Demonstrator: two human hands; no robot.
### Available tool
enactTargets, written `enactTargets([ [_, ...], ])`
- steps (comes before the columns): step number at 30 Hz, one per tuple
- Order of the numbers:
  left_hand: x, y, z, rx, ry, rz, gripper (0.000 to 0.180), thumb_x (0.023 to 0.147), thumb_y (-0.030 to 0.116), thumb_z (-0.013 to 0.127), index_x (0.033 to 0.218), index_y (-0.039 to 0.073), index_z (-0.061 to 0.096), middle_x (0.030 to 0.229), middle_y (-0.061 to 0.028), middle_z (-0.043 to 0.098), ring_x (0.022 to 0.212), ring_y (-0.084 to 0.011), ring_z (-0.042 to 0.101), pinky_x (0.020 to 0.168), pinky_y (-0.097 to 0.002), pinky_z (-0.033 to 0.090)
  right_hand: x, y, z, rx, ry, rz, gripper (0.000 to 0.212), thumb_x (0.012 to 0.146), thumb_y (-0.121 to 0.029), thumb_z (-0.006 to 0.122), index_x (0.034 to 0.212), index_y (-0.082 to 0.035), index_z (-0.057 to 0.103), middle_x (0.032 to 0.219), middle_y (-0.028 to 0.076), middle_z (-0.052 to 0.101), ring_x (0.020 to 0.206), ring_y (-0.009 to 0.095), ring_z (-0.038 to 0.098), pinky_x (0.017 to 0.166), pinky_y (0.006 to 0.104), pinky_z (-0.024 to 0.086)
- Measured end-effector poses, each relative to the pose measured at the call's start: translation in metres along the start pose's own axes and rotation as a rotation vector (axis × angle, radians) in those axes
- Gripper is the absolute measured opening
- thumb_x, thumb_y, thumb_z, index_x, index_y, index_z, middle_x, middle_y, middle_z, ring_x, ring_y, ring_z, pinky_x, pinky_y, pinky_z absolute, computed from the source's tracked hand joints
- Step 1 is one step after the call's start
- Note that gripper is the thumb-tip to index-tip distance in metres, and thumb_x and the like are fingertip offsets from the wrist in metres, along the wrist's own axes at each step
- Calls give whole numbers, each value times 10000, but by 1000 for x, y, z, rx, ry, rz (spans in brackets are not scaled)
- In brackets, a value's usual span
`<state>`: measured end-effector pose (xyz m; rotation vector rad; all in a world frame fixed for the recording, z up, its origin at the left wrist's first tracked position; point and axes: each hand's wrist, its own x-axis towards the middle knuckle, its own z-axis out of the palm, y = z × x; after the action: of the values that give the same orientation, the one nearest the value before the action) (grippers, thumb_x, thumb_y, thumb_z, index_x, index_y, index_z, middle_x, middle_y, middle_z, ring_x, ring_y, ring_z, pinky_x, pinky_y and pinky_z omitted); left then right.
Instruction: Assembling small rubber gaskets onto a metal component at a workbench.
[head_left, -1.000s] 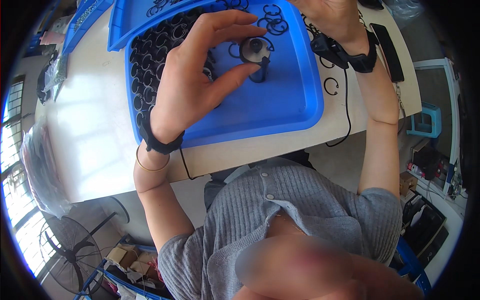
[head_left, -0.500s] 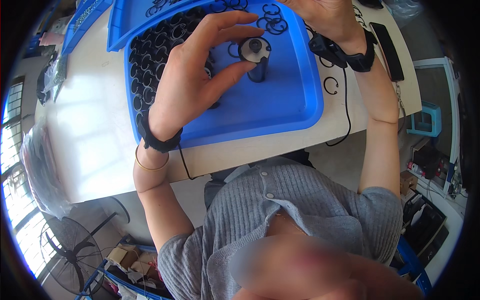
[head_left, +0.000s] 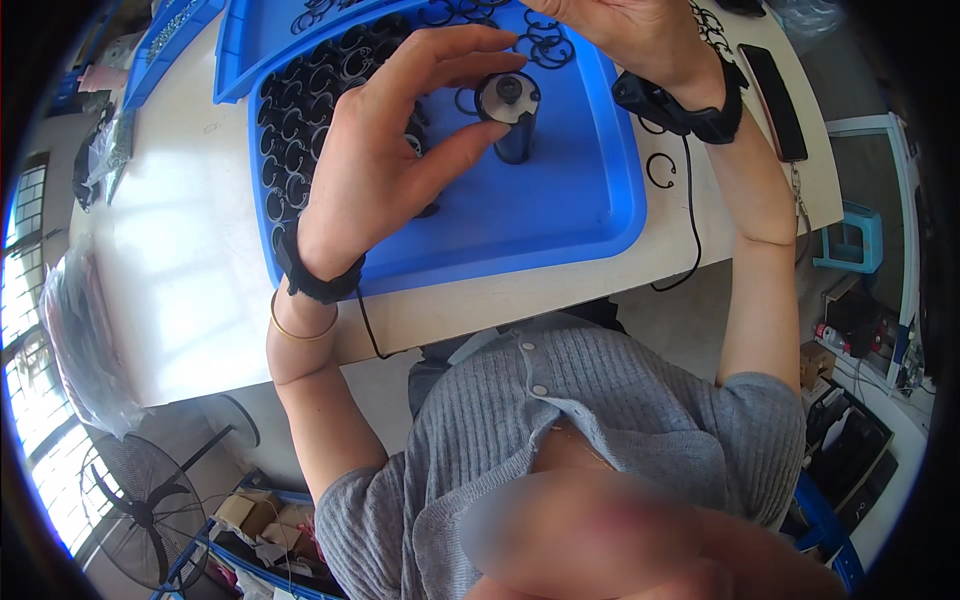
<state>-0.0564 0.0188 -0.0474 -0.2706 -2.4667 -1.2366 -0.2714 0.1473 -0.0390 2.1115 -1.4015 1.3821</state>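
A dark cylinder (head_left: pixel 513 145) with a silvery round end and a dark knob at its centre stands upright in a blue tray (head_left: pixel 560 250). My left hand (head_left: pixel 375 150) curves round it from the left, thumb against its near side and fingers at its far side. Beyond it to the right, my right hand (head_left: pixel 640 40) reaches in at the upper edge; its fingertips are partly cut off, so what they hold is hidden. Black open rings (head_left: pixel 548 48) lie in the tray beyond the cylinder. Rows of dark cylindrical parts (head_left: pixel 300 130) fill the tray's left side, partly behind my left hand.
Another blue tray (head_left: pixel 235 60) sits behind at the left. On the white table (head_left: pixel 180 300) at the right are a loose open ring (head_left: pixel 661 170) and a black oblong object (head_left: pixel 773 100). Cables (head_left: pixel 692 220) run from both wrist straps. A fan (head_left: pixel 150 510) stands lower left.
My right hand has shifted slightly left and toward the far edge. My left hand keeps its hold, and the cylinder has barely moved.
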Motion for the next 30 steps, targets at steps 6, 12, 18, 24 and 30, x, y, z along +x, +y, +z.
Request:
enactTargets([
  [6, 1, 0, 0, -16, 2, 13, 596, 857, -79, 737, 1406, -9, 516, 1289, -192, 694, 1253, -277, 651, 1076, -375, 499, -1, 4, 3, 28, 5, -16, 131, 938, -118, 746, 914, 8, 723, 880, 85, 698, 816, 203, 664, 733, 321, 524],
  [12, 2, -3, 3, 21, -3, 42, 588, 858, -66, 742, 1401, 0, 524, 1270, -182, 707, 1246, -276, 657, 1069, -378, 506, 0, 1, 4, 38, 3, -16, 119, 931, -107, 747, 915, 8, 724, 883, 92, 697, 813, 205, 666, 726, 322, 523],
  [18, 0, -4, 3, 26, -10, 52, 593, 847, -52, 758, 1394, 5, 535, 1278, -162, 706, 1216, -256, 667, 1060, -376, 508, -2, -1, 6, 72, 33, -19, 105, 926, -95, 748, 911, 6, 723, 884, 96, 697, 808, 210, 666, 718, 326, 525],
  [24, 0, -2, 3, 74, -21, 11, 584, 829, -29, 783, 1369, -1, 562, 1296, -132, 696, 1173, -223, 662, 1051, -364, 501, -3, 0, 8, 44, -8, -7, 102, 925, -93, 750, 910, 5, 722, 879, 95, 694, 802, 213, 666, 715, 326, 522],
  [30, 1, -5, -2, 73, 95, 20, 499, 852, 10, 798, 1306, -25, 593, 1251, -119, 702, 1078, -179, 652, 1011, -335, 499, -3, 0, 4, 75, -2, 19, 114, 935, -105, 744, 938, 7, 724, 880, 91, 692, 809, 194, 661, 721, 313, 518],
])
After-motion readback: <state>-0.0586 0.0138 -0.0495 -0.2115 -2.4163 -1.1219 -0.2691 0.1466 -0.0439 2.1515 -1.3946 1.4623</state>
